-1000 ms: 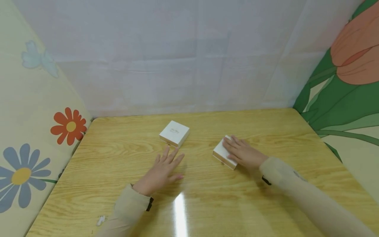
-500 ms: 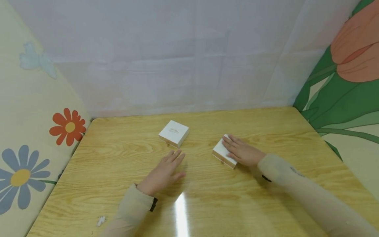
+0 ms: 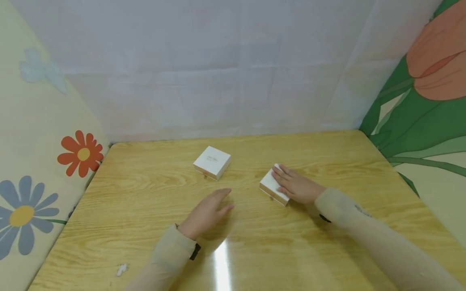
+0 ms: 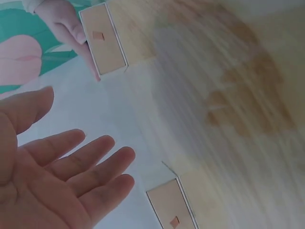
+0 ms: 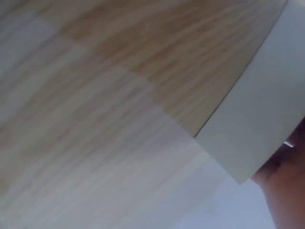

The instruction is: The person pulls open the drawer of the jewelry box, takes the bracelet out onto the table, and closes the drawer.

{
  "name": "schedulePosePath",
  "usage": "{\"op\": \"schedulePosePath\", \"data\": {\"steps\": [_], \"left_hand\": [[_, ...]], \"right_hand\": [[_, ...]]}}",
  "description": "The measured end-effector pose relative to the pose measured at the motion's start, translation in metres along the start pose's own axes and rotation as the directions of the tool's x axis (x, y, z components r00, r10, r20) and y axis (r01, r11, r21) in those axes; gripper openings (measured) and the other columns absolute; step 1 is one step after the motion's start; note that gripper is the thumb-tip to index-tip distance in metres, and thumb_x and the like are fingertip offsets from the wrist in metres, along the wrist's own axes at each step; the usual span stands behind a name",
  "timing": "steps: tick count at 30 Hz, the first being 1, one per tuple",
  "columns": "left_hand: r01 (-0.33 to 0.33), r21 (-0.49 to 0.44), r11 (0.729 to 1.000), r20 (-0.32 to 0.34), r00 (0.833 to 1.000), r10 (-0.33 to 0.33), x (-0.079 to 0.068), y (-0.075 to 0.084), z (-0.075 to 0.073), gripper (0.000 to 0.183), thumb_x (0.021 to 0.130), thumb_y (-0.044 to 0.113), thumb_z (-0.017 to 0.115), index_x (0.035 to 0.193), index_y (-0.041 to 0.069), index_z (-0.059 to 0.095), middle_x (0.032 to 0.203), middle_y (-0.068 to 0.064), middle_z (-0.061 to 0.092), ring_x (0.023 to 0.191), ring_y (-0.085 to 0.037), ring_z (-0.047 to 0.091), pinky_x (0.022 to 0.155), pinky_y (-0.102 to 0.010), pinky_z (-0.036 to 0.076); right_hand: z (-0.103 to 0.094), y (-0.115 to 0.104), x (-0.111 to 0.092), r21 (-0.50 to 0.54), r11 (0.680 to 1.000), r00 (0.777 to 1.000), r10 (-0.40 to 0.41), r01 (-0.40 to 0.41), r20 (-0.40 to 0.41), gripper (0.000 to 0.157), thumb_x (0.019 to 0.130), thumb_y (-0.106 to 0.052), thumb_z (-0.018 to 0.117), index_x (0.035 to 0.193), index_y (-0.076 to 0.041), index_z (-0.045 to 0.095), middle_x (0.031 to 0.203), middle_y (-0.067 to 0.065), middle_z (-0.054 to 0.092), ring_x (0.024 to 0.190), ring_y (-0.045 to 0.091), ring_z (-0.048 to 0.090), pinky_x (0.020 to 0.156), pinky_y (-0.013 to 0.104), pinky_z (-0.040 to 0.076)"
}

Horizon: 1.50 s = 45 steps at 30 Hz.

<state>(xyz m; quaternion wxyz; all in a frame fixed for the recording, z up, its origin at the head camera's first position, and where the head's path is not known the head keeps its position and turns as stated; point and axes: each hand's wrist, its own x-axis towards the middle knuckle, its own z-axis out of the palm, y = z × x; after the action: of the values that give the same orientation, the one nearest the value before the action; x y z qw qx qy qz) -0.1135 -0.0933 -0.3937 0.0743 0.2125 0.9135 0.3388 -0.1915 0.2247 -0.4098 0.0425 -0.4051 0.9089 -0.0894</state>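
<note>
Two white square boxes with tan front faces lie on the wooden table. In the head view, the left box (image 3: 212, 159) shows faint lettering on its lid. Over the lid of the right box (image 3: 269, 185) rests my right hand (image 3: 297, 187), fingers straight and covering much of the lid. My left hand (image 3: 204, 213) hovers below the left box, apart from both boxes and holding nothing. Its palm and loosely extended fingers (image 4: 102, 169) show in the left wrist view, where small tabs stand out on both front faces. The right wrist view has a box side (image 5: 252, 109) close up.
The wooden table (image 3: 145, 226) meets a pale cloth backdrop (image 3: 218, 81) behind the boxes. Flower-printed panels (image 3: 29, 121) stand at both sides. A small white scrap or worn patch (image 3: 121, 269) is near the table's front left, and a bright reflection lies at front centre.
My left hand has drawn back from the left box, moving slightly right, and its spread fingers have come together. My right hand stays on the right box; neither box has visibly moved on the table.
</note>
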Motion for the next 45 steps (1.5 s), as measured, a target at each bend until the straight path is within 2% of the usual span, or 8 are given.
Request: {"op": "schedulePosePath", "data": {"steps": [6,12,17,24,29,38,45], "left_hand": [[0.018,-0.019,1.000,-0.014,1.000,-0.019,0.004,0.000,0.004,0.045,0.102,0.016,0.057,0.138,-0.010,0.050,0.141,-0.027,0.053,0.133,-0.042,0.050,0.113,-0.054,0.039],[0.035,-0.040,0.999,-0.062,0.997,-0.037,0.008,0.002,0.008,0.041,0.103,0.016,0.056,0.134,-0.010,0.054,0.137,-0.027,0.057,0.129,-0.042,0.054,0.109,-0.054,0.043],[0.083,-0.124,0.989,-0.077,0.993,-0.093,0.015,0.005,0.011,0.039,0.103,0.017,0.056,0.132,-0.009,0.057,0.134,-0.026,0.060,0.121,-0.040,0.060,0.103,-0.053,0.049],[0.065,-0.233,0.970,-0.103,0.990,-0.091,0.025,0.008,0.018,0.033,0.101,0.011,0.058,0.123,-0.013,0.061,0.123,-0.029,0.065,0.105,-0.040,0.067,0.088,-0.048,0.058],[0.082,-0.290,0.953,-0.094,0.989,-0.113,0.029,0.013,0.023,0.032,0.100,0.010,0.058,0.122,-0.014,0.062,0.123,-0.030,0.064,0.105,-0.040,0.068,0.087,-0.046,0.059],[0.098,-0.330,0.939,-0.080,0.988,-0.131,0.036,0.019,0.030,0.031,0.100,0.011,0.058,0.121,-0.013,0.062,0.118,-0.029,0.066,0.106,-0.041,0.067,0.091,-0.045,0.057],[0.113,-0.331,0.937,-0.064,0.988,-0.142,0.040,0.019,0.034,0.028,0.099,0.011,0.059,0.117,-0.011,0.065,0.115,-0.025,0.069,0.105,-0.038,0.066,0.093,-0.047,0.055]], "right_hand": [[0.000,0.001,0.005,-0.007,1.000,1.000,-0.015,0.015,0.001,0.051,0.107,-0.018,0.045,0.144,0.016,0.038,0.154,0.033,0.033,0.143,0.053,0.028,0.116,0.059,0.030],[0.001,0.003,0.007,-0.036,0.999,0.999,-0.041,0.040,-0.016,0.052,0.108,-0.022,0.044,0.143,0.016,0.041,0.152,0.034,0.036,0.141,0.054,0.031,0.115,0.058,0.032],[0.001,0.003,0.007,-0.035,0.999,1.000,-0.028,0.027,-0.007,0.052,0.108,-0.022,0.043,0.144,0.015,0.040,0.153,0.033,0.035,0.142,0.052,0.030,0.116,0.057,0.031],[0.000,0.002,0.007,-0.026,0.999,1.000,-0.019,0.019,0.003,0.051,0.107,-0.019,0.044,0.143,0.017,0.039,0.152,0.034,0.034,0.142,0.054,0.029,0.116,0.058,0.030],[0.000,0.002,0.006,-0.013,1.000,1.000,0.004,-0.004,0.017,0.052,0.107,-0.019,0.045,0.145,0.015,0.037,0.155,0.033,0.031,0.144,0.052,0.027,0.117,0.058,0.028],[0.003,0.005,0.005,-0.028,1.000,1.000,0.003,-0.003,-0.001,0.051,0.107,-0.019,0.045,0.144,0.016,0.039,0.154,0.033,0.033,0.143,0.051,0.028,0.117,0.057,0.030],[0.004,0.006,0.004,-0.036,0.999,1.000,0.005,-0.005,-0.008,0.051,0.107,-0.020,0.045,0.144,0.016,0.039,0.154,0.032,0.033,0.143,0.051,0.029,0.117,0.056,0.030]]}}
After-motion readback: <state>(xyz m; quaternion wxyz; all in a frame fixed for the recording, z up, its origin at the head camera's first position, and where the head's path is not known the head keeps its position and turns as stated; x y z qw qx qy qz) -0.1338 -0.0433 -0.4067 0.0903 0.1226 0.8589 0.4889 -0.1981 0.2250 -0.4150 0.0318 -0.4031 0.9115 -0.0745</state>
